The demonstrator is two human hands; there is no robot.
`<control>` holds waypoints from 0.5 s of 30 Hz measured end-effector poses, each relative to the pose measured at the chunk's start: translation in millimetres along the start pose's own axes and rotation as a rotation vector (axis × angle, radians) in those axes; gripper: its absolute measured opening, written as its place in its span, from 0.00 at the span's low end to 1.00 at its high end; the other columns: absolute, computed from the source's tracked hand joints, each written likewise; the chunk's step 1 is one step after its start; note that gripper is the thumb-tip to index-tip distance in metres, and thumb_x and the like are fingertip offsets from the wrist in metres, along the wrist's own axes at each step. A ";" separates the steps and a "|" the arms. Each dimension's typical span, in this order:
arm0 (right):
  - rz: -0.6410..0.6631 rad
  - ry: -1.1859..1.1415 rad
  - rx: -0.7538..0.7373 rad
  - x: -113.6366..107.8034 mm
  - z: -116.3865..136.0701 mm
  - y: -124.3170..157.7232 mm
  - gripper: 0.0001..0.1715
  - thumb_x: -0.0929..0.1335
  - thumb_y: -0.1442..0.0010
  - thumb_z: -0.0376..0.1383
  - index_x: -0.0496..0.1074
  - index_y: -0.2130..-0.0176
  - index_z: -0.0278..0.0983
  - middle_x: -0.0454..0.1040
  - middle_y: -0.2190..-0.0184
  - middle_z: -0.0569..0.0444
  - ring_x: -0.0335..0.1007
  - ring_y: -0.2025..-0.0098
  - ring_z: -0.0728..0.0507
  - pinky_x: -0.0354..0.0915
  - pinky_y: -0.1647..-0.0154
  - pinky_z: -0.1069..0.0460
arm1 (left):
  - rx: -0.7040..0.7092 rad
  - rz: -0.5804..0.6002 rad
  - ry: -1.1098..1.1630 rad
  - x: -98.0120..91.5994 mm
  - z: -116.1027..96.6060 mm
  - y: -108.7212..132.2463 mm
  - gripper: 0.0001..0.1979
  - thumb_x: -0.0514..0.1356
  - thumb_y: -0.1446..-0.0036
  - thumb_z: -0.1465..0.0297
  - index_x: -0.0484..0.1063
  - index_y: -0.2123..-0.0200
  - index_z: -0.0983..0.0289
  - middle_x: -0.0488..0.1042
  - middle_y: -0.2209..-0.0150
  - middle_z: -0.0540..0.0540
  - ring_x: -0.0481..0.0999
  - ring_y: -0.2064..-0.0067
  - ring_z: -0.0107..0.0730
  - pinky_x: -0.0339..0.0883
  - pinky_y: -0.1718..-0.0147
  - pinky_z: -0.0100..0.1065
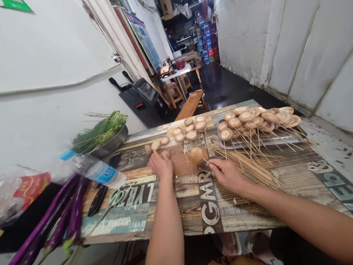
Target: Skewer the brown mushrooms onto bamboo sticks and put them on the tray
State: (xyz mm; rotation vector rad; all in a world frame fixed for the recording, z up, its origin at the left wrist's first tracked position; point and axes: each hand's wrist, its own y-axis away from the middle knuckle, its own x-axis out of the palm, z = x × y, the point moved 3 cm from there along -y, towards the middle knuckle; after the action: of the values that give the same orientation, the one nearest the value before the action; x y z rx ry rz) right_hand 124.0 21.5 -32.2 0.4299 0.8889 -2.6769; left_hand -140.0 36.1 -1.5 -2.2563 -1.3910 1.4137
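My right hand (227,175) pinches a thin bamboo skewer (205,160) near the middle of the table. On the skewer's far end is a pale brown mushroom cap (196,155). To the left, my left hand (162,167) is at a few loose mushrooms, its fingers closed around a mushroom (166,154); the grip is partly hidden by the hand. Another loose mushroom (155,145) touches or nearly touches its fingertips. Beyond the hands lie several skewered mushrooms (191,135). A bundle of bare skewers (253,164) lies beside and under my right forearm.
A clear plastic tray (279,140) at right holds many mushroom skewers (251,119). At left are a water bottle (96,169), a black-handled knife (97,199), scissors (115,197), purple eggplants (57,218) and a metal bowl (112,143) of greens. A wooden bench (190,104) stands beyond the table.
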 end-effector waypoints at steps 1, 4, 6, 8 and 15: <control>0.014 -0.004 0.001 0.9 0.1 1.1 0.15 0.60 0.37 0.33 0.75 0.62 0.35 0.79 0.68 0.51 0.72 0.69 0.46 0.62 0.69 0.54 | -0.020 0.029 -0.010 1.8 4.0 -0.9 0.26 0.53 0.43 0.71 0.61 0.41 0.72 0.62 0.41 0.73 0.57 0.37 0.52 0.44 0.39 0.47; 0.037 -0.012 0.013 2.8 -1.8 3.0 0.14 0.60 0.37 0.32 0.75 0.63 0.35 0.79 0.68 0.51 0.72 0.70 0.46 0.61 0.69 0.54 | -0.013 0.127 -0.031 5.8 6.7 0.2 0.21 0.54 0.42 0.68 0.67 0.45 0.67 0.67 0.45 0.70 0.63 0.41 0.54 0.45 0.41 0.51; 0.042 -0.018 0.025 3.3 -3.5 3.3 0.14 0.60 0.38 0.32 0.75 0.64 0.35 0.79 0.68 0.51 0.73 0.69 0.46 0.62 0.67 0.55 | 0.050 0.159 -0.025 6.1 2.8 1.6 0.18 0.56 0.44 0.68 0.70 0.50 0.66 0.70 0.49 0.68 0.65 0.44 0.53 0.50 0.43 0.49; 0.044 -0.027 0.028 3.5 -4.2 3.1 0.14 0.60 0.38 0.31 0.75 0.64 0.35 0.78 0.68 0.51 0.73 0.67 0.46 0.62 0.66 0.55 | 0.142 0.153 0.031 5.4 -4.0 2.8 0.18 0.59 0.48 0.71 0.71 0.52 0.67 0.70 0.50 0.66 0.66 0.45 0.50 0.55 0.44 0.45; 0.038 -0.033 -0.006 4.8 2.4 5.1 0.14 0.60 0.37 0.32 0.75 0.63 0.35 0.78 0.69 0.51 0.72 0.69 0.47 0.61 0.68 0.55 | -0.360 0.337 0.951 17.0 -17.0 10.3 0.14 0.66 0.57 0.79 0.73 0.63 0.69 0.75 0.63 0.57 0.74 0.57 0.35 0.64 0.48 0.37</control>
State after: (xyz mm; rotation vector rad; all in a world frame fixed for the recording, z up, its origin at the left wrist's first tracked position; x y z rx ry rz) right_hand 121.0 15.3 -34.8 0.3955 0.8706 -2.6385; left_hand -118.3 48.8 -8.6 -2.8469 -0.9849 -0.0126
